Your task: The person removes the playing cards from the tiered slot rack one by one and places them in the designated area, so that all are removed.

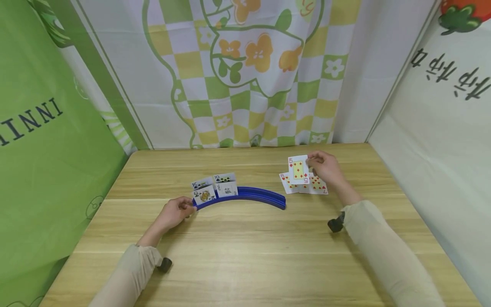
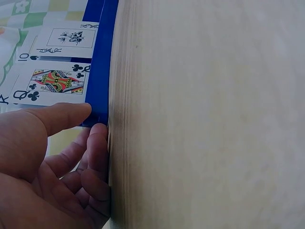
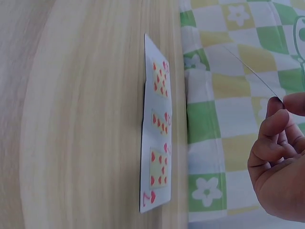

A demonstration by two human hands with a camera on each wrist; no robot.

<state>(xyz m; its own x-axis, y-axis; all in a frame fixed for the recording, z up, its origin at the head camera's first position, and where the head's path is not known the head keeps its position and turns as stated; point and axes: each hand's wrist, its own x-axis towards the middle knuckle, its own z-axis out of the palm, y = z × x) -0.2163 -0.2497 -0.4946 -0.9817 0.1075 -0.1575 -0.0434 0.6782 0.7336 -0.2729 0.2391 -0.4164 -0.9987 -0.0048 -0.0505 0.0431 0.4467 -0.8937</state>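
My left hand pinches the left end of a curved blue card holder, with the thumb on top in the left wrist view. Standing in the holder's left part are a queen of clubs and a joker in front. Behind them rise a king of spades and a ten of spades. Over on the right, my right hand holds up a five of diamonds between thumb and fingers, seen edge-on in the right wrist view.
Below the raised card, overlapping heart cards lie on the wooden table: an eight, a seven and one between them. A checkered curtain hangs behind the table, with cloth walls at both sides.
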